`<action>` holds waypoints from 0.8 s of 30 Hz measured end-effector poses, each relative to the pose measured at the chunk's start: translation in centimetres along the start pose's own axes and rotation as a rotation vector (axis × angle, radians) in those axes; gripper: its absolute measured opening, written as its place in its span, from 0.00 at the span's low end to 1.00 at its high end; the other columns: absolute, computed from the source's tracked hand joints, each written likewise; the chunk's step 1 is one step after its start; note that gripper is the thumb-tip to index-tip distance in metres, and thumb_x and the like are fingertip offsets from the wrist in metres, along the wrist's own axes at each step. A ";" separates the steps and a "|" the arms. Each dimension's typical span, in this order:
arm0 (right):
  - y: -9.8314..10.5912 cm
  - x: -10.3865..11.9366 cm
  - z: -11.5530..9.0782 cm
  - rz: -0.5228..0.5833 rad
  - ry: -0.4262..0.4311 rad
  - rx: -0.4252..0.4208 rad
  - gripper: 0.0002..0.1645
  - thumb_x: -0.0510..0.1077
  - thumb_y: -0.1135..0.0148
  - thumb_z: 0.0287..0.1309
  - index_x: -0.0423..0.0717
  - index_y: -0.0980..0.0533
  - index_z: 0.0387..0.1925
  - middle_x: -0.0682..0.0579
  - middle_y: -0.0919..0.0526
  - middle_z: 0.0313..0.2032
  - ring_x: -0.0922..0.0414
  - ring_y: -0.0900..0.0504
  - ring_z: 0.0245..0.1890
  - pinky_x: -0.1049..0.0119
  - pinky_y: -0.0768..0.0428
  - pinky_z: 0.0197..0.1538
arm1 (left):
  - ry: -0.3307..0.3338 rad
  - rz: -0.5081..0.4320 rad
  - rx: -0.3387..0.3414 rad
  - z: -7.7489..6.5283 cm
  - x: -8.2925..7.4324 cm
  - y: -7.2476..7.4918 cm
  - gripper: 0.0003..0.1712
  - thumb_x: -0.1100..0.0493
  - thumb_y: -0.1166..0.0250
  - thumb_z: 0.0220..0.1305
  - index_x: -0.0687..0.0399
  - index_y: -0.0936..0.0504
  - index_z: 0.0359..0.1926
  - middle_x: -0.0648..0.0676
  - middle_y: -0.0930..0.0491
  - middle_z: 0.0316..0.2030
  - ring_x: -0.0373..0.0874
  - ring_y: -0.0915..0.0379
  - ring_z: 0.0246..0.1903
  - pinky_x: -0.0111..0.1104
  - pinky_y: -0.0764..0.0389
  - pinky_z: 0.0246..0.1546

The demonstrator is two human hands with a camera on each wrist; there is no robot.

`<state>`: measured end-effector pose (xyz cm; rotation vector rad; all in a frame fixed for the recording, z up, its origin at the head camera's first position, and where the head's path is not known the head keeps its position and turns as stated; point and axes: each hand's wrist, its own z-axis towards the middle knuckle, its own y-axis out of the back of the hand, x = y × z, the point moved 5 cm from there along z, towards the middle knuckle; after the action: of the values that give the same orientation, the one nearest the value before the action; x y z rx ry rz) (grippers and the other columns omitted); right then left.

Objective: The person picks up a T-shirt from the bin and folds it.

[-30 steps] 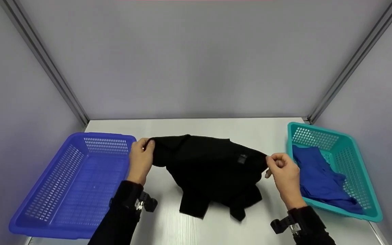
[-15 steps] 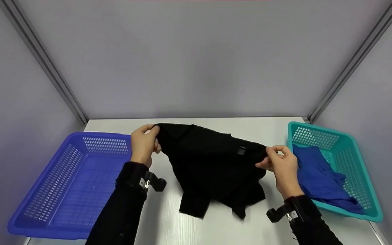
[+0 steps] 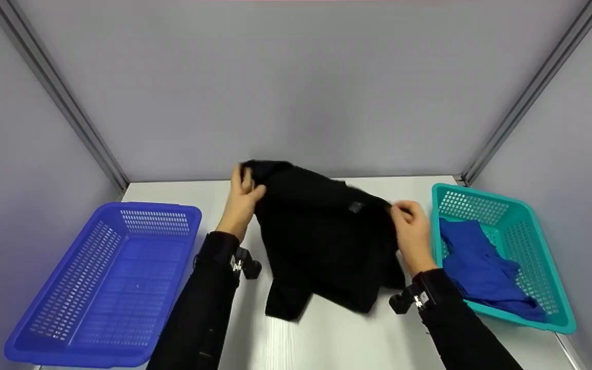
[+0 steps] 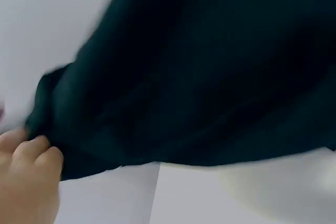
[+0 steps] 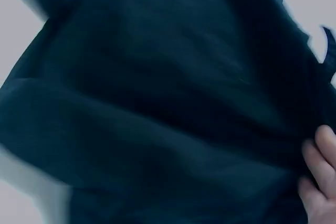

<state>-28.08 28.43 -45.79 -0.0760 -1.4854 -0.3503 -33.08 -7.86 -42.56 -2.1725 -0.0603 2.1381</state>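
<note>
A black shirt [image 3: 321, 231] hangs spread between both hands above the white table, its lower end drooping in loose flaps. A small greyish mark shows near its upper right edge. At the shirt's upper left corner, my left hand [image 3: 239, 208] holds the cloth, fingers pointing up and slightly blurred. The right hand [image 3: 412, 234] pinches the upper right corner between thumb and fingers. Dark cloth [image 4: 173, 77] fills most of the left wrist view, beside the curled left fingers [image 4: 34, 153]. In the right wrist view, the right fingers [image 5: 320, 163] lie along the fabric's edge.
On the left stands a blue plastic basket [image 3: 13, 344] with slotted sides. A teal basket [image 3: 550, 272] at the right has a blue folded garment [image 3: 481, 270] in it. Grey panels [image 3: 296, 92] enclose the white table [image 3: 321, 344] at the back and sides.
Both hands have moved up and away toward the back panel, raising the shirt's top edge. My left hand has also shifted right, and the shirt's lower flaps have swung upward slightly.
</note>
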 end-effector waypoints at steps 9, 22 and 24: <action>-2.3 -2.8 -1.6 -0.375 0.106 0.324 0.37 0.45 0.42 0.73 0.51 0.41 0.78 0.51 0.49 0.80 0.47 0.55 0.81 0.46 0.55 0.79 | -0.114 0.707 0.261 -1.9 4.0 -0.8 0.42 0.60 0.40 0.70 0.48 0.45 0.80 0.58 0.70 0.81 0.68 0.76 0.78 0.67 0.62 0.72; -6.2 -9.1 -9.7 -0.824 0.477 0.638 0.32 0.46 0.32 0.64 0.41 0.26 0.67 0.38 0.27 0.69 0.32 0.38 0.72 0.32 0.40 0.71 | -0.296 1.373 0.437 -10.2 14.2 -4.7 0.46 0.31 0.22 0.45 0.43 0.26 0.62 0.55 0.28 0.47 0.55 0.27 0.44 0.50 0.22 0.39; -6.7 -10.1 -10.5 -0.897 0.506 0.671 0.34 0.49 0.31 0.63 0.43 0.27 0.68 0.40 0.28 0.70 0.32 0.37 0.72 0.32 0.40 0.70 | -0.328 1.452 0.454 -11.2 15.3 -5.6 0.51 0.31 0.22 0.45 0.33 0.30 0.70 0.56 0.27 0.49 0.55 0.27 0.46 0.48 0.22 0.38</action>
<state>-20.30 21.21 -57.74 1.1614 -0.9882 -0.5135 -21.46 -1.26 -57.11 -1.5756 2.2799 2.4745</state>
